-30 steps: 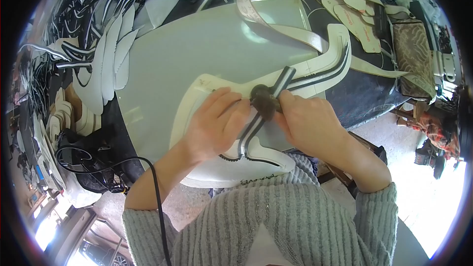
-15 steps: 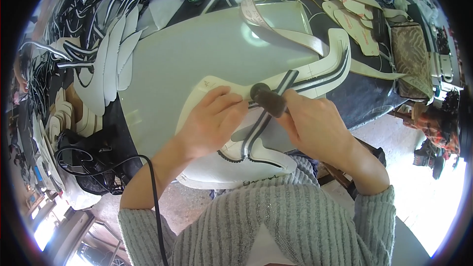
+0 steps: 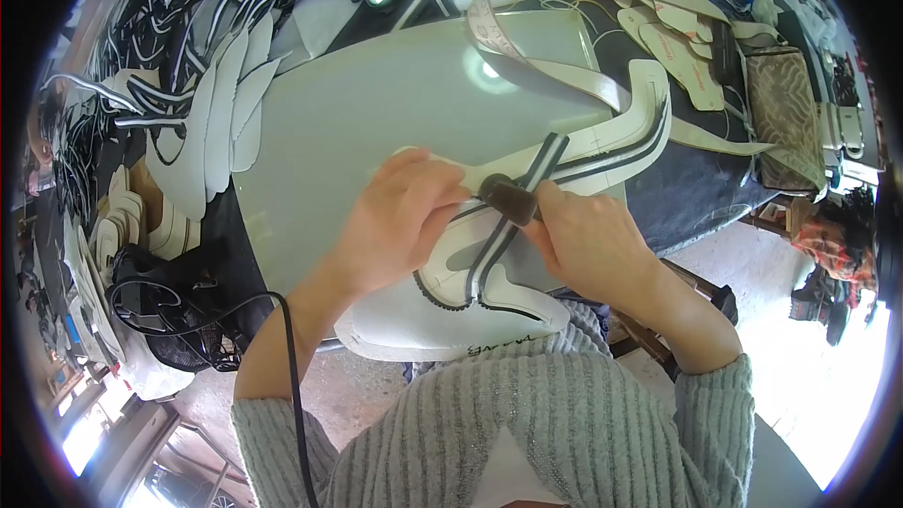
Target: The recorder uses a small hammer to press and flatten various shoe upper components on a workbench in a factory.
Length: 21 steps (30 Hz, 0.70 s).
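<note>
Lighting is bright and diffuse over the table [image 3: 329, 122]; its glossy surface carries a round, blown-out glare spot near the far edge. Daylight at lower right overexposes the floor [image 3: 800, 414] to near-white; a lesser bright patch shows at lower left. The left hand [image 3: 400, 216] and right hand [image 3: 593, 235] are well lit. Straight edges bow toward the rim, where detail softens, blue-violet fringing appears and corners fall black.

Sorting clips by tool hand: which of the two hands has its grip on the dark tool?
The right hand: it is closed on one end of the dark tool. The left hand sits left of the tool, not around it.
</note>
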Available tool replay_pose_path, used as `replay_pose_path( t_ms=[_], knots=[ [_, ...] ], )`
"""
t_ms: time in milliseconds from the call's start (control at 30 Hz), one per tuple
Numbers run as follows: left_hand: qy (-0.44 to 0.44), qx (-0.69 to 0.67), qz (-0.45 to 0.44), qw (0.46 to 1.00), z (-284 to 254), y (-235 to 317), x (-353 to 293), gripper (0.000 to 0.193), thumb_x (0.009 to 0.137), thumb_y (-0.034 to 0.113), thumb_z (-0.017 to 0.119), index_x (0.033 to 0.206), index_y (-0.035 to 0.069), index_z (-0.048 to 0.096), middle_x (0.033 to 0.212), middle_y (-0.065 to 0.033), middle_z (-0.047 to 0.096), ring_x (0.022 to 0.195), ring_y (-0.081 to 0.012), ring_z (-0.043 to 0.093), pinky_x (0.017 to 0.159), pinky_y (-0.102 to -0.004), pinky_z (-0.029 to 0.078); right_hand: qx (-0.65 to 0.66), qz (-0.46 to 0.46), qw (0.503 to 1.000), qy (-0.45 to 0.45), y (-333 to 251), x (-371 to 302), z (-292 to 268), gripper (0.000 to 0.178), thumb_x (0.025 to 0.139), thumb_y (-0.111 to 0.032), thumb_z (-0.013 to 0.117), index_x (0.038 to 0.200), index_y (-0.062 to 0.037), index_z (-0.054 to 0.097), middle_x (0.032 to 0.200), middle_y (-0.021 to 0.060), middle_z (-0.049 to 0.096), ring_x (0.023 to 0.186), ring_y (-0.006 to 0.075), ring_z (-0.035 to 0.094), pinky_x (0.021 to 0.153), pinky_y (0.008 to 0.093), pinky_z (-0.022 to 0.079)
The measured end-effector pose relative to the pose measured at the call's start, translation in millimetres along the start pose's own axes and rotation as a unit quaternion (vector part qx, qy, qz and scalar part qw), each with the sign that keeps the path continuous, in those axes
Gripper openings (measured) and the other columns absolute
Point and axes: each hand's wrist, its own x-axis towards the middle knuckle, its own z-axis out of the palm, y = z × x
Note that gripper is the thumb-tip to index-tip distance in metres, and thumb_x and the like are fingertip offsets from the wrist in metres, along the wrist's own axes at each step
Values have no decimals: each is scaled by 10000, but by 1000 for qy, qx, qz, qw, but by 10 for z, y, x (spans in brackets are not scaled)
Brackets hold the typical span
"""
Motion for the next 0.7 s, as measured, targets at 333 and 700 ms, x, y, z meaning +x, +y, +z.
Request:
replay_pose_path(
  t_ms=[333, 700],
  knots=[
    [4, 116, 146, 983, 27, -74, -79, 314, 706, 29, 669, 1016, -3, 631, 965, -84, 662, 952, -245, 643, 955, -442, 517, 49, -21, 998, 44, -151, -26, -131, 367, 987, -324, 549, 831, 4, 500, 615, 157, 608, 530, 346, 633, 482, 435, 490],
    [35, -3, -16, 999, 2, -55, -45, 324, 736, -42, 768, 1012, 40, 619, 918, -101, 669, 835, -286, 652, 800, -400, 557, -5, 0, 1000, 8, -105, -5, 64, 360, 980, -316, 556, 833, 7, 497, 580, 157, 596, 528, 352, 632, 485, 432, 501]
  ],
)
